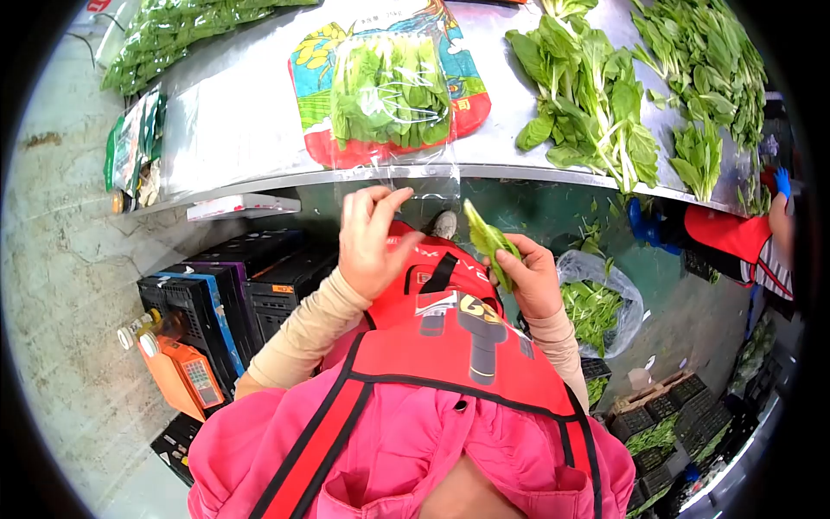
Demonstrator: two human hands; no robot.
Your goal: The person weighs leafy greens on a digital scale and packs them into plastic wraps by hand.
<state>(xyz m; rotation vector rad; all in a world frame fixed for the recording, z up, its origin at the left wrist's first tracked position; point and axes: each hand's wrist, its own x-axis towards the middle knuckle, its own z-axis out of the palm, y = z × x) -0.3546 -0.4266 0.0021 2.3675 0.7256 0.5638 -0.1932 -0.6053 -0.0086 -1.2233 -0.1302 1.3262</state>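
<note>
A clear plastic bag (437, 177) of leafy greens (391, 91) lies on a colourful printed sack (316, 130), its loose end hanging over the table's front edge. My left hand (373, 240) is just below that end, fingers apart with nothing visible in them; whether a fingertip touches the plastic I cannot tell. Over my red apron, my right hand (534, 275) pinches a single green leaf (489, 235), its pale stalk end pointing up toward the table. A loose pile of leafy greens (596, 95) rests on the tabletop to the right of the sack.
The metal table (233, 130) runs across the front. More greens (709, 69) lie at far right, and packed bags (173, 39) at far left. Black crates (259, 285) and an orange scale (181, 372) stand lower left. A lined bin (635, 316) holds leaves; another person (752, 242) is at right.
</note>
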